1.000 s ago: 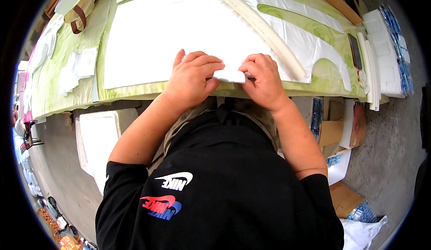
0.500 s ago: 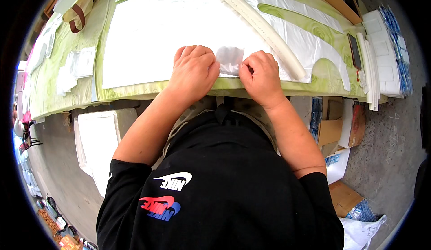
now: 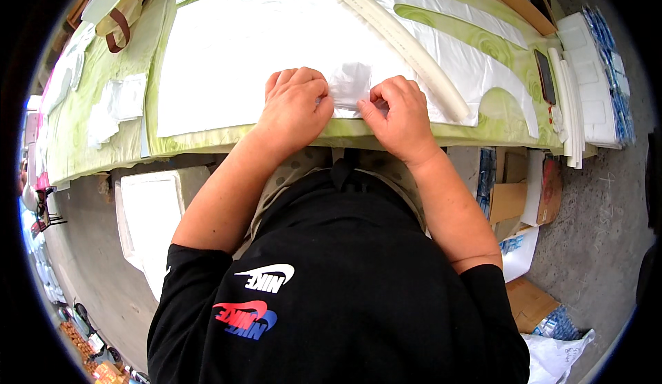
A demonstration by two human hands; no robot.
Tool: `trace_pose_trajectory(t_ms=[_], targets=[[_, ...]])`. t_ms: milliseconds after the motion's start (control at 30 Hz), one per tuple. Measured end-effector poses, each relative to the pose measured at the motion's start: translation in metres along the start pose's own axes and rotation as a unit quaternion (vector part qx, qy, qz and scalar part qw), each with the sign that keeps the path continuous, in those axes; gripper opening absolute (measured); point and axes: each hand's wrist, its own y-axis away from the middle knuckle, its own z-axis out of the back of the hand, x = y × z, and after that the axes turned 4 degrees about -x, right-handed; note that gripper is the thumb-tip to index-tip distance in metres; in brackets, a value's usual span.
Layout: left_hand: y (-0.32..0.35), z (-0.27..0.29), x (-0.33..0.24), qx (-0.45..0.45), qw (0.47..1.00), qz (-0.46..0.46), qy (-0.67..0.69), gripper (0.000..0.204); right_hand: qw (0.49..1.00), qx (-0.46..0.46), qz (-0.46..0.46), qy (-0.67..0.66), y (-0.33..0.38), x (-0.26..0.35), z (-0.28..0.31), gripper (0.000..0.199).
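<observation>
Facing the green table (image 3: 79,146), the person has both hands at its near edge, and there between them sits the small greyish packet (image 3: 350,81), over the near part of the white sheet (image 3: 227,60). Left hand (image 3: 295,105): fingers curled under, right by the packet's left side; whether it grips, I can't tell. Right hand (image 3: 398,115): thumb parted from the bent forefinger, nothing clasped, thumb tip at the packet's lower right. Beyond, the pale tube (image 3: 396,46) slants across the sheet; the phone (image 3: 545,77) lies farther right.
</observation>
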Motion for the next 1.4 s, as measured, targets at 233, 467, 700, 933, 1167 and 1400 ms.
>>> trace_pose_trajectory(t_ms=[233, 467, 700, 933, 1167, 1400], targets=[[-0.001, -0.005, -0.002, -0.032, 0.999, -0.003, -0.001, 0.019, 0.999, -0.008, 0.019, 0.038, -0.002, -0.003, -0.004, 0.012], [-0.008, -0.001, -0.009, 0.009, 0.998, 0.053, -0.039, 0.024, 0.996, 0.025, -0.013, 0.082, -0.005, 0.001, -0.006, 0.014], [-0.002, -0.013, -0.008, -0.031, 0.99, -0.122, -0.059, 0.059, 0.991, 0.051, -0.008, 0.119, -0.01, 0.001, -0.005, 0.014], [-0.01, -0.019, -0.012, 0.076, 0.981, -0.094, -0.154, 0.07, 0.995, 0.045, -0.056, 0.07, -0.014, 0.009, -0.001, 0.042], [-0.007, -0.017, -0.014, 0.031, 0.992, -0.079, -0.096, 0.068, 0.972, 0.176, -0.095, 0.125, -0.038, 0.011, 0.006, 0.053], [0.081, 0.013, -0.002, 0.068, 0.948, -0.021, 0.31, 0.046, 0.974, 0.168, -0.073, 0.134, -0.038, 0.005, 0.001, 0.055]])
